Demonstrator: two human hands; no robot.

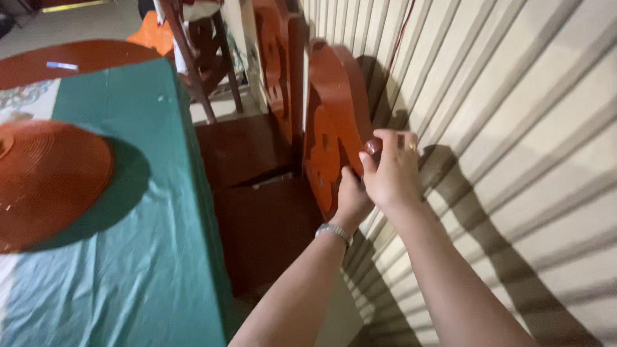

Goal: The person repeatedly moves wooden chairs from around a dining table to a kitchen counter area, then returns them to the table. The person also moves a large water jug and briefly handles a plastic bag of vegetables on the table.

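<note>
Could tip sideways: the carved wooden chair back [331, 122], glossy orange-brown, stands leaning near the corrugated shutter [514, 148] just beyond the hands, gripped only along one edge. A slick varnished edge and a narrow grip could let it slip or swing down toward the dark floor [263, 225] below the left hand. Might also scrape the shutter behind the right hand, or knock the second carved piece [273, 64] standing just past it.

Left hand [352, 196], wristwatch [334, 232] on, closed round the lower edge of the chair back from underneath, arm stretched forward. Right hand [392, 170], ring on one finger, pinching the same edge just above, fingers curled, thumb pressed against the wood, both forearms nearly parallel. Well off to the left of both hands, the counter [148, 244] under green cloth, with a round woven mat [48, 180].
</note>
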